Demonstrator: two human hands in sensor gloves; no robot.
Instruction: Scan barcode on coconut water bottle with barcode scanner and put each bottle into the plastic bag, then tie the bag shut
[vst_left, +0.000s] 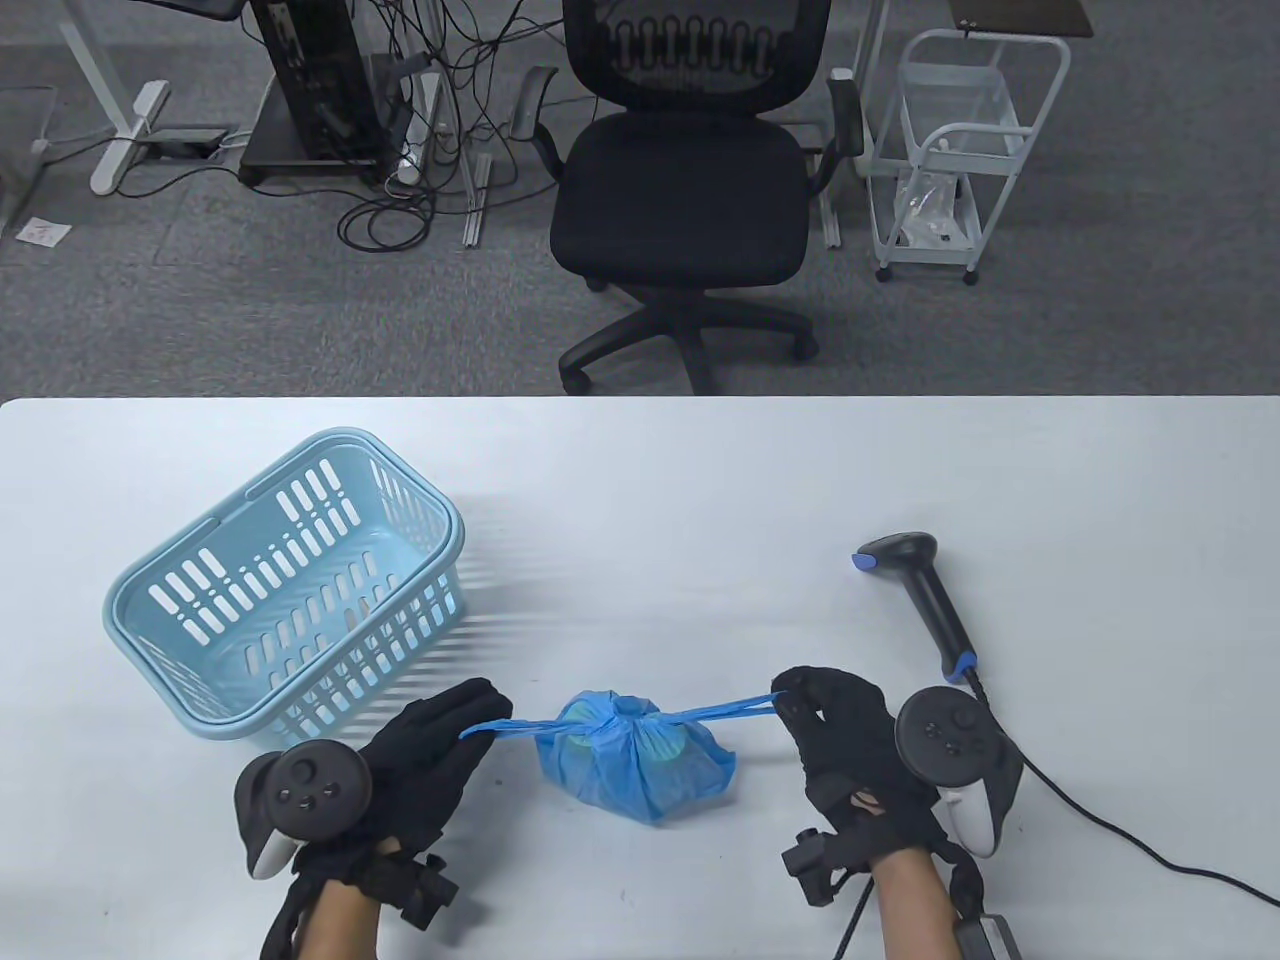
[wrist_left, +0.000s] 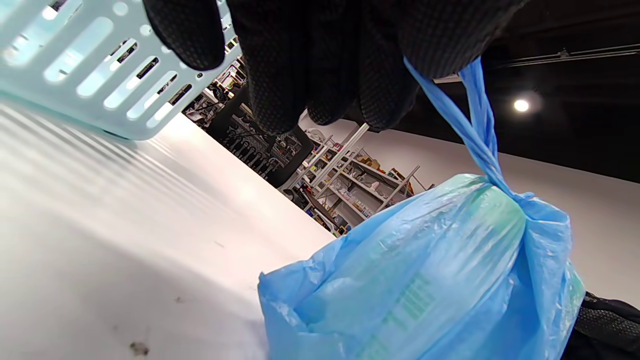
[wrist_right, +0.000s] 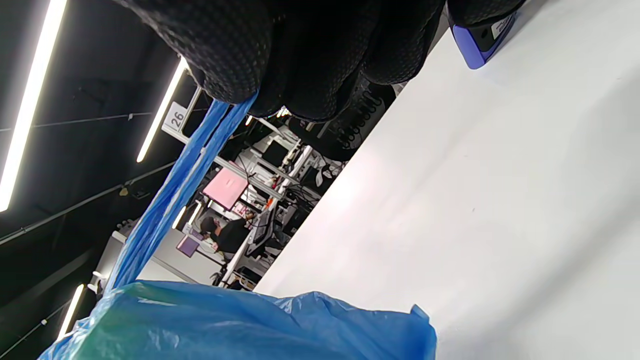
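1. A translucent blue plastic bag (vst_left: 640, 765), knotted at its top, is set on the white desk (vst_left: 700, 500); pale green bottles are seen through the film.
2. The bag's left handle strand is pinched in the grip of the black-gloved left hand (vst_left: 425, 755), just left of the bag.
3. The right handle strand is pinched in the grip of the right hand (vst_left: 850, 735), just right of the bag; both strands are pulled taut.
4. A black handheld barcode scanner (vst_left: 925, 590) is laid beyond the bag to its right, ungripped.
5. A light blue slotted plastic basket (vst_left: 290, 580) is placed beyond the bag to its left.
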